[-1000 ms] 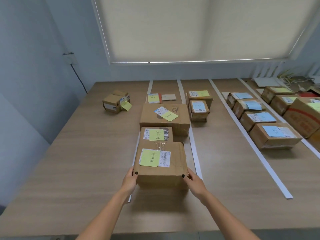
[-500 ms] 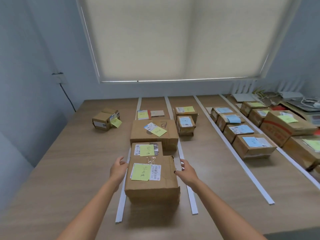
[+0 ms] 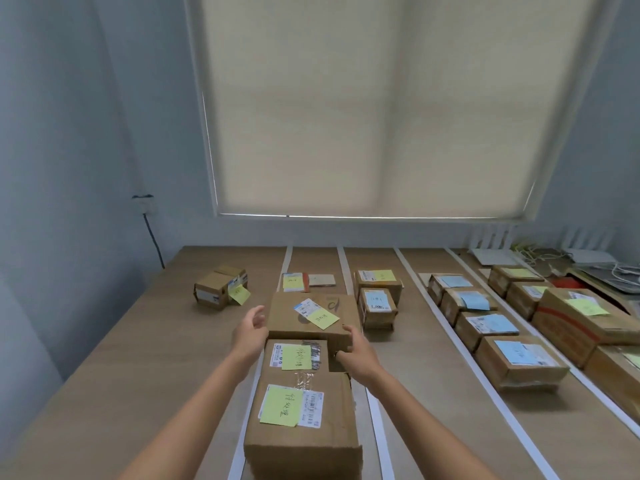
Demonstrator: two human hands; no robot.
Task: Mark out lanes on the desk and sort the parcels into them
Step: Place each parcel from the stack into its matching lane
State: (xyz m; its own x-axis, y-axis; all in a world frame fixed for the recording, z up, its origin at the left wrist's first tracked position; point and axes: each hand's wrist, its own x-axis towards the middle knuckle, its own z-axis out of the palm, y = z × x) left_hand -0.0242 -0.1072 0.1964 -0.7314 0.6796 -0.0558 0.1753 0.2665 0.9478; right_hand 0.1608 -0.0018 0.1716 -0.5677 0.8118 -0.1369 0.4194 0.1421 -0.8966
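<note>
Head view, middle parcel (image 3: 298, 355) between both hands' fingers (image 3: 258, 311) (untouched).

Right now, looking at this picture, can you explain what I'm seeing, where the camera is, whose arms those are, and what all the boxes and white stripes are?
The camera sits on a person's head, looking forward and down. The bare left hand and right hand reach either side of a large brown cardboard box with a yellow note; neither clearly grips it. White tape strips divide the wooden desk into lanes. Brown parcels with yellow or blue notes lie in them, such as the nearest cardboard box. One small box sits outside, left.
</note>
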